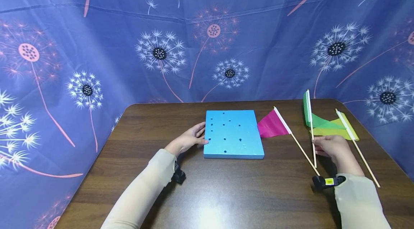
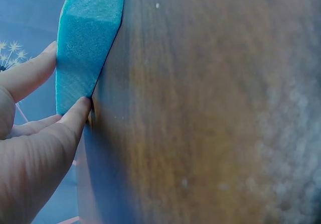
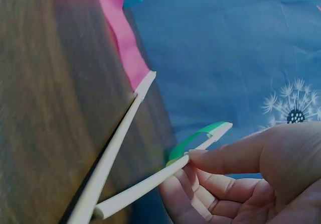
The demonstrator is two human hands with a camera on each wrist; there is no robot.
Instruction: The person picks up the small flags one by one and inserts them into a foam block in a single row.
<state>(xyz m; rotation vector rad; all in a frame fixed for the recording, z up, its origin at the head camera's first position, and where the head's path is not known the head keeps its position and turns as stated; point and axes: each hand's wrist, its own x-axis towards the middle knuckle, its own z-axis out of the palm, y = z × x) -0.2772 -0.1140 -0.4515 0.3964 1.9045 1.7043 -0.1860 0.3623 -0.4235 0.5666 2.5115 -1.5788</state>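
Observation:
A flat blue foam board [image 1: 233, 135] dotted with small holes lies on the table. My left hand [image 1: 191, 138] holds its left edge; in the left wrist view, the fingers [image 2: 70, 118] grip the side of the blue board [image 2: 90, 48]. On the right, my right hand [image 1: 331, 148] pinches the pale stick of a green flag [image 1: 306, 108] between thumb and fingers. The right wrist view shows this stick [image 3: 143, 186] tilted, with the green cloth [image 3: 193, 141] beyond the fingertips. A pink flag [image 1: 274, 124] lies between the board and my right hand.
A yellow flag [image 1: 350, 126] lies at the far right, its cloth partly under the green one and its stick beyond my right hand. The brown wooden table [image 1: 226, 182] ends at a blue dandelion-print cloth [image 1: 265, 60] behind.

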